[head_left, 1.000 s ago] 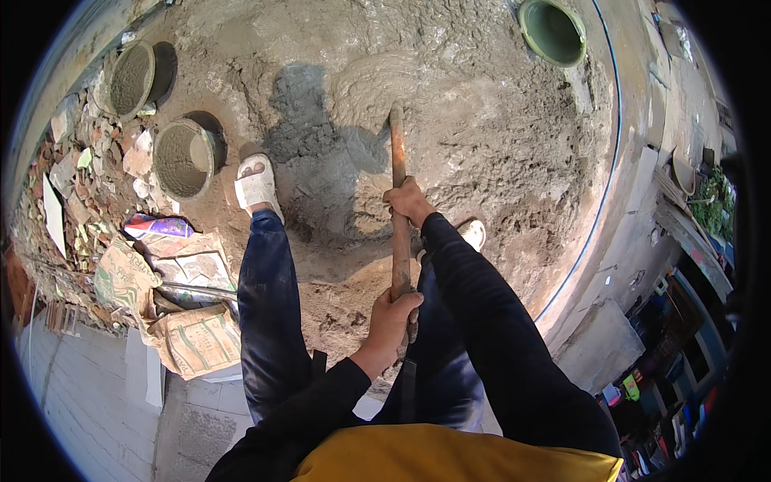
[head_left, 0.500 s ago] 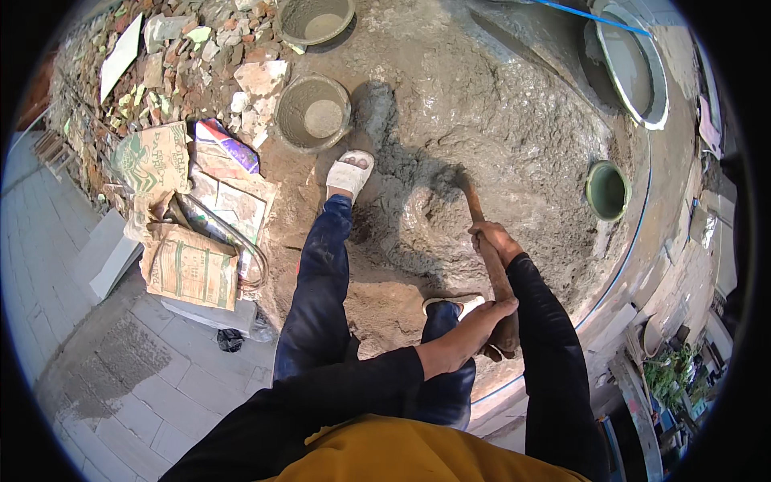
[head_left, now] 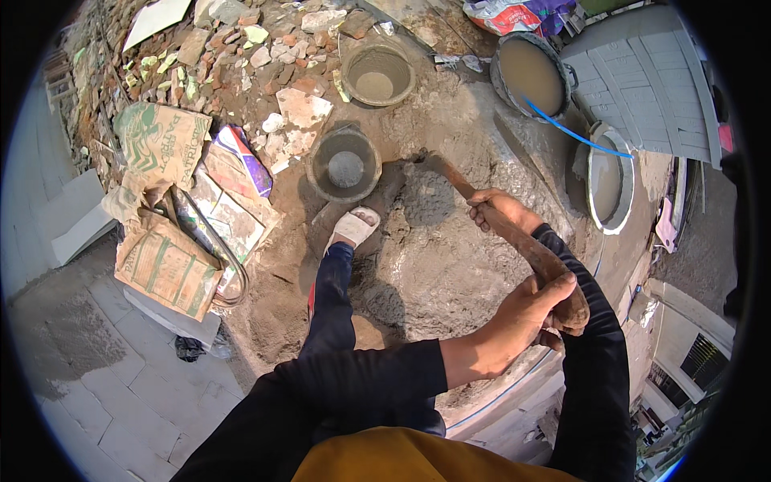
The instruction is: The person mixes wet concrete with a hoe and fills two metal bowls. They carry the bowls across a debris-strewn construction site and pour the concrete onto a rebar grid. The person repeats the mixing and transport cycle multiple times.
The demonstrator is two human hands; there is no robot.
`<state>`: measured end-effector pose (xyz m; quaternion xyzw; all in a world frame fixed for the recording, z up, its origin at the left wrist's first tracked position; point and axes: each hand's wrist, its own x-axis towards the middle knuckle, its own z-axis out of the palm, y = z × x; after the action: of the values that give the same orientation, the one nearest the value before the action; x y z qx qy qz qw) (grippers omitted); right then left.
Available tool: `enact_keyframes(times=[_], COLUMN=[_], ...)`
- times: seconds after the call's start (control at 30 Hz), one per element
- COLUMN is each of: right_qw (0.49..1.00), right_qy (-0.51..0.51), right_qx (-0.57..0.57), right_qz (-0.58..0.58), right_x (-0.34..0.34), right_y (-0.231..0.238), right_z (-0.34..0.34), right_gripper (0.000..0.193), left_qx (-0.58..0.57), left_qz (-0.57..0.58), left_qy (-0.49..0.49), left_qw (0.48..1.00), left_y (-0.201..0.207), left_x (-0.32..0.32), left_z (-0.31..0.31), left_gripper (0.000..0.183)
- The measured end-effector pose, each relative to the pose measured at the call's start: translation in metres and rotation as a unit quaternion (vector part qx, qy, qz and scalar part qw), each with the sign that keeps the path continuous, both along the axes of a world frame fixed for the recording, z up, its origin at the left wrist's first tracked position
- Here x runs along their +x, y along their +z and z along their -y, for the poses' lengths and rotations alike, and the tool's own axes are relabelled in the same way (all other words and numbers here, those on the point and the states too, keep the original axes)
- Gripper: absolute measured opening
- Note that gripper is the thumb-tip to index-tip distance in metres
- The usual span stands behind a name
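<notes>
A long, slightly curved wooden-handled hoe (head_left: 522, 241) slants away from me, its head low over the wet grey mortar (head_left: 450, 281); mortar hides most of the blade. Partway along the handle, my right hand (head_left: 506, 214) is wrapped round the wood. My left hand (head_left: 522, 317) grips the thick near end, with my left forearm crossing in front of my body. Left of the hoe head stands a mortar-caked bucket (head_left: 313, 173) with some grey stuff in its bottom. A similar bucket (head_left: 411, 88) sits beyond it.
My sandalled foot (head_left: 356, 227) is planted near the closer bucket. Torn paper sacks (head_left: 167, 261) and broken-brick rubble (head_left: 217, 52) lie to the left. A tub of murky water (head_left: 496, 64), a blue hose (head_left: 574, 131) and a white-rimmed tub (head_left: 630, 197) are at far right.
Both hands have risen with the hoe, and its head has moved farther away, towards the buckets. My view has shifted, bringing in the murky-water tub; the green bucket is out of sight.
</notes>
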<state>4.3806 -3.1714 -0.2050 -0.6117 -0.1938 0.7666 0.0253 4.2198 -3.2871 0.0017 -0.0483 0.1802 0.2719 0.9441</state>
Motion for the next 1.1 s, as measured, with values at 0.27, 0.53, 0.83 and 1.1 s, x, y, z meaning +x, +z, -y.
enact_keyframes(times=[0.27,0.53,0.83,1.1], right_qw=[0.993,0.989,0.985,0.922], right_qy=[0.001,-0.100,-0.158,-0.355], right_qx=[0.116,0.081,0.068,0.149], right_qz=[-0.002,0.077,0.010,-0.028], right_x=[-0.091,-0.170,-0.185,-0.116], right_y=[0.081,-0.085,-0.207,-0.117], right_z=[-0.120,-0.035,-0.035,0.090], right_gripper=[0.013,0.025,0.016,0.034], left_qx=[0.041,0.183,0.111,0.110], left_qz=[-0.075,-0.556,-0.654,-0.626], left_qy=[0.096,-0.205,-0.169,-0.279], left_qw=[0.992,0.784,0.729,0.720], left_y=[0.026,-0.239,-0.394,-0.323], left_x=[-0.030,-0.082,-0.096,-0.052], left_z=[-0.032,0.103,0.122,0.210], left_gripper=[0.048,0.045,0.040,0.038])
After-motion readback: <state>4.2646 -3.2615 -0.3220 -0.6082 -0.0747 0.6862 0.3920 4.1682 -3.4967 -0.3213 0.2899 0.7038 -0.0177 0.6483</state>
